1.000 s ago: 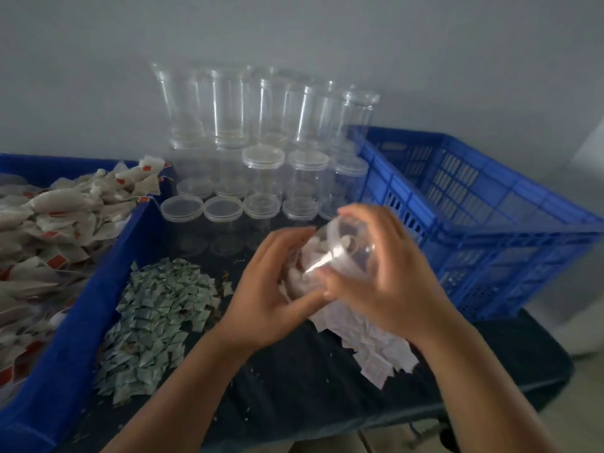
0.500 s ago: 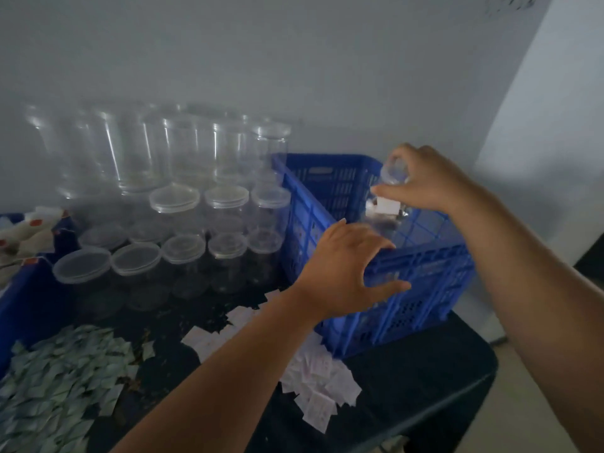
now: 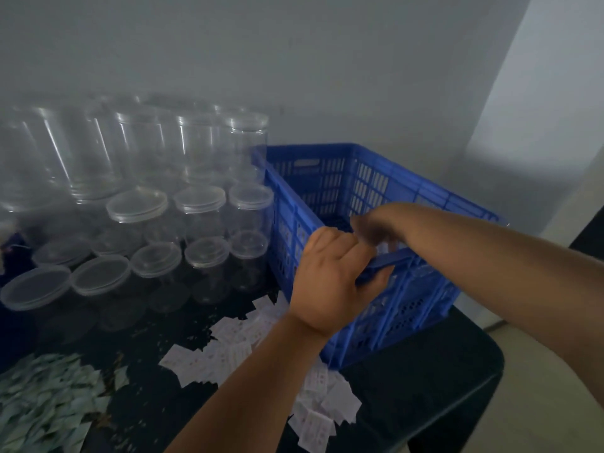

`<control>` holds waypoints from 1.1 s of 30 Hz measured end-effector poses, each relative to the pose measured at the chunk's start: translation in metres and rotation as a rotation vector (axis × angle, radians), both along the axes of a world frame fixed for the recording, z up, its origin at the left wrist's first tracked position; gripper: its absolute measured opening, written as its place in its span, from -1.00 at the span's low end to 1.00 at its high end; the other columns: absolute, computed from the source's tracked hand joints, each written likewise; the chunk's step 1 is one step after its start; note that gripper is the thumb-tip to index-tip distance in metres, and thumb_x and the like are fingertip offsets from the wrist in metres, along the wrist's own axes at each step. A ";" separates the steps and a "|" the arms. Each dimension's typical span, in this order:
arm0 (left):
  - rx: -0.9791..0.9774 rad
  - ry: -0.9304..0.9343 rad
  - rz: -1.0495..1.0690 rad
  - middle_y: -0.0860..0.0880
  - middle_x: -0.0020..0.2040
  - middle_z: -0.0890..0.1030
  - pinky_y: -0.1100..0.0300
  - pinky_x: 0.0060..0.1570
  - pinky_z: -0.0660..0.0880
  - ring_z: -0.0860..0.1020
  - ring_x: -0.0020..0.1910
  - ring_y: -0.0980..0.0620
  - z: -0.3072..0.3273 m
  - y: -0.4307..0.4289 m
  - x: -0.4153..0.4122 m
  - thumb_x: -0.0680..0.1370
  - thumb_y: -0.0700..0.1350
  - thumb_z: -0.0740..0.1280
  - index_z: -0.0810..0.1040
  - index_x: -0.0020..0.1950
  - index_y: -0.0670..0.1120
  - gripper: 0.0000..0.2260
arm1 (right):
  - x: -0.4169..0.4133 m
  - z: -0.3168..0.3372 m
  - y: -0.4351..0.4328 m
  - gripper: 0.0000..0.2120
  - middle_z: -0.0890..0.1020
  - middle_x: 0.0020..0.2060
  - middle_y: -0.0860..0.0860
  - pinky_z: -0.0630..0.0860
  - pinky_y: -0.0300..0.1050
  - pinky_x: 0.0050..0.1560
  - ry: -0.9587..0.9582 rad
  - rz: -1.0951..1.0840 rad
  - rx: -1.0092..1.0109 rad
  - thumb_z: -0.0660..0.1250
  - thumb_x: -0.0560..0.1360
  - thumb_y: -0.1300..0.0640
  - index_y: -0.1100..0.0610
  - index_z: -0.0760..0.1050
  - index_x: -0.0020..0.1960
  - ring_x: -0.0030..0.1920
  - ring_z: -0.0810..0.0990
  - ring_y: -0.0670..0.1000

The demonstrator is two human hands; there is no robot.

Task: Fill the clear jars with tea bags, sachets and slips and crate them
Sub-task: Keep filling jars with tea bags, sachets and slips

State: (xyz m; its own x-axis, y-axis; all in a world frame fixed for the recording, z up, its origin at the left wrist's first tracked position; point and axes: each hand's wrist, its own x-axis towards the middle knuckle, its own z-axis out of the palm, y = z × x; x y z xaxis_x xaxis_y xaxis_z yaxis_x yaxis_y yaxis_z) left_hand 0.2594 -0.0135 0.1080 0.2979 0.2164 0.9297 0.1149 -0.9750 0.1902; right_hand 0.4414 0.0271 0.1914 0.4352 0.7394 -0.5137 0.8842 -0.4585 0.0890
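My left hand (image 3: 327, 279) grips the near rim of the blue crate (image 3: 408, 197), thumb outside and fingers hooked over the edge. My right hand (image 3: 376, 225) reaches down inside the crate, blurred, with its fingers curled over the filled jar (image 3: 388, 248), of which only a pale glimpse shows behind the rim. Several empty clear jars (image 3: 202, 223) with lids stand in stacked rows left of the crate. A pile of white slips (image 3: 228, 348) lies on the black table under my left forearm. Green sachets (image 3: 42, 397) are heaped at the bottom left.
The crate stands at the table's right end, close to the rounded table edge (image 3: 490, 364). A grey wall runs behind the jars and the crate. A dark blue corner of another crate (image 3: 9, 253) shows at the far left.
My right hand has dropped from above the crate down into it with the jar. My left hand moved forward and closed on the crate's near rim. The view shifted right.
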 end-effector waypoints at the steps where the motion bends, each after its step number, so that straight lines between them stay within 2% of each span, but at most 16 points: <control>1: -0.005 0.001 0.005 -0.05 -0.23 0.49 0.01 -0.01 0.41 0.46 -0.16 -0.09 0.000 -0.001 0.000 0.56 -0.06 0.55 0.62 -0.14 -0.14 -0.79 | -0.001 -0.002 -0.002 -0.61 0.65 0.16 0.20 0.66 0.16 0.06 0.012 0.052 -0.043 0.38 0.68 0.05 0.22 0.40 0.41 -0.01 0.68 0.14; 2: -0.012 0.004 0.012 -0.05 -0.23 0.49 0.01 -0.01 0.41 0.46 -0.17 -0.10 -0.001 -0.002 0.000 0.56 -0.06 0.55 0.62 -0.14 -0.15 -0.79 | -0.002 -0.002 -0.005 -0.84 0.64 0.06 0.14 0.64 0.15 0.03 0.015 0.106 -0.087 0.35 0.69 0.09 0.16 0.49 0.19 -0.09 0.63 0.08; 3: -0.018 0.012 0.017 -0.05 -0.24 0.48 -0.01 -0.02 0.43 0.46 -0.17 -0.10 -0.001 -0.003 0.000 0.57 -0.05 0.53 0.63 -0.14 -0.15 -0.79 | -0.003 -0.003 -0.007 -0.90 0.59 -0.02 0.06 0.60 0.08 -0.01 0.040 0.140 -0.126 0.32 0.71 0.13 0.08 0.47 0.01 -0.13 0.56 0.01; 6: -0.032 0.030 0.015 -0.05 -0.22 0.51 -0.04 0.00 0.45 0.47 -0.15 -0.11 -0.001 -0.004 -0.001 0.58 -0.04 0.52 0.64 -0.13 -0.16 -0.79 | -0.005 -0.002 -0.011 -0.72 0.44 -0.10 -0.06 0.50 -0.06 -0.01 0.128 0.159 -0.158 0.29 0.73 0.21 -0.05 0.37 -0.10 -0.15 0.45 -0.07; 8: -0.037 0.024 -0.002 -0.05 -0.20 0.53 -0.02 0.04 0.45 0.48 -0.13 -0.10 0.001 -0.004 -0.003 0.55 -0.06 0.55 0.63 -0.13 -0.15 -0.80 | -0.006 0.000 -0.008 -0.81 0.50 0.07 -0.01 0.58 0.04 0.15 0.186 0.122 -0.110 0.37 0.69 0.15 -0.11 0.43 0.03 0.02 0.54 0.04; 9: -0.040 0.027 -0.009 -0.05 -0.20 0.54 -0.01 0.05 0.45 0.49 -0.12 -0.10 0.001 -0.004 -0.004 0.55 -0.06 0.56 0.63 -0.13 -0.15 -0.80 | -0.008 0.003 -0.008 -0.79 0.49 0.25 0.04 0.56 0.13 0.30 0.176 0.116 -0.093 0.41 0.67 0.08 -0.12 0.47 0.24 0.21 0.56 0.13; 11: -0.042 0.047 -0.015 -0.06 -0.20 0.54 -0.02 0.06 0.45 0.49 -0.12 -0.11 0.000 -0.004 -0.006 0.57 -0.05 0.54 0.62 -0.13 -0.15 -0.79 | -0.012 0.015 -0.008 -0.49 0.45 0.51 0.04 0.48 0.17 0.44 0.038 0.173 0.070 0.38 0.68 -0.09 -0.04 0.39 0.58 0.46 0.49 0.16; 13: -0.032 0.082 -0.028 -0.06 -0.20 0.54 -0.02 0.06 0.45 0.49 -0.13 -0.11 0.001 -0.003 -0.008 0.61 -0.02 0.51 0.62 -0.11 -0.15 -0.77 | -0.022 0.031 -0.013 -0.61 0.60 0.40 -0.03 0.52 0.06 0.34 0.022 0.225 0.455 0.31 0.70 -0.14 -0.03 0.53 0.47 0.37 0.58 0.07; 16: -0.041 0.147 -0.050 -0.07 -0.15 0.59 -0.03 0.11 0.45 0.54 -0.09 -0.12 0.007 -0.003 -0.010 0.65 0.02 0.44 0.64 -0.07 -0.16 -0.75 | -0.061 0.043 -0.038 -0.70 0.66 0.09 -0.27 0.54 -0.11 0.09 0.293 0.208 0.909 0.28 0.60 -0.33 -0.22 0.60 0.21 0.12 0.65 -0.20; 18: -0.094 0.199 -0.078 -0.12 -0.09 0.67 -0.06 0.07 0.47 0.61 -0.03 -0.18 0.011 -0.007 -0.014 0.64 -0.01 0.39 0.67 0.00 -0.18 -0.77 | -0.097 0.036 -0.058 -0.58 0.68 0.09 -0.29 0.53 -0.22 0.08 0.344 0.284 0.998 0.23 0.49 -0.46 -0.24 0.61 0.14 0.10 0.64 -0.28; 21: -0.196 0.261 -0.091 -0.18 -0.05 0.71 0.05 -0.12 0.41 0.63 -0.06 -0.20 0.016 -0.015 -0.031 0.61 -0.07 0.27 0.69 0.10 -0.20 -0.73 | -0.132 0.018 -0.081 -0.59 0.69 0.08 -0.29 0.57 -0.16 0.06 0.179 0.389 1.044 0.23 0.55 -0.45 -0.19 0.63 0.10 0.14 0.63 -0.24; 24: -0.076 0.193 -0.087 -0.18 0.12 0.70 0.02 0.01 0.52 0.63 0.07 -0.18 0.006 -0.021 -0.070 0.64 -0.21 0.40 0.69 0.21 -0.21 -0.82 | -0.140 0.012 -0.090 -0.62 0.70 -0.12 -0.29 0.60 -0.13 -0.05 0.178 0.353 1.146 0.25 0.59 -0.42 -0.16 0.61 -0.07 -0.03 0.65 -0.29; 26: -0.081 0.126 -0.024 -0.03 0.02 0.68 0.16 -0.01 0.49 0.62 -0.04 -0.03 -0.016 -0.024 -0.114 0.70 -0.12 0.37 0.67 0.15 -0.05 -0.91 | -0.145 0.009 -0.092 -0.67 0.68 -0.15 -0.35 0.58 -0.18 -0.10 0.240 0.359 1.211 0.29 0.59 -0.37 -0.15 0.58 -0.13 -0.09 0.65 -0.32; 28: -0.202 0.114 0.144 0.14 -0.30 0.47 0.25 -0.30 0.32 0.43 -0.35 0.13 -0.044 -0.021 -0.166 0.75 -0.03 0.29 0.43 -0.17 0.10 -0.72 | -0.156 0.002 -0.093 -0.69 0.67 -0.15 -0.39 0.58 -0.19 -0.14 0.263 0.393 1.251 0.31 0.61 -0.31 -0.14 0.57 -0.17 -0.13 0.66 -0.29; 30: -0.349 0.196 0.344 0.13 -0.45 0.29 0.22 -0.45 0.18 0.31 -0.50 0.07 -0.075 -0.015 -0.216 0.74 0.04 0.26 0.24 -0.31 0.07 -0.57 | -0.173 -0.009 -0.090 -0.66 0.67 -0.17 -0.36 0.58 -0.20 -0.17 0.303 0.423 1.249 0.29 0.61 -0.31 -0.11 0.59 -0.16 -0.16 0.66 -0.25; 33: -0.560 0.327 0.547 0.09 -0.52 0.31 0.16 -0.49 0.25 0.37 -0.52 0.05 -0.121 -0.010 -0.272 0.72 0.16 0.27 0.27 -0.40 0.02 -0.48 | -0.211 -0.027 -0.071 -0.71 0.68 -0.15 -0.33 0.62 -0.18 -0.12 0.382 0.470 1.027 0.33 0.61 -0.30 -0.12 0.65 -0.06 -0.10 0.66 -0.26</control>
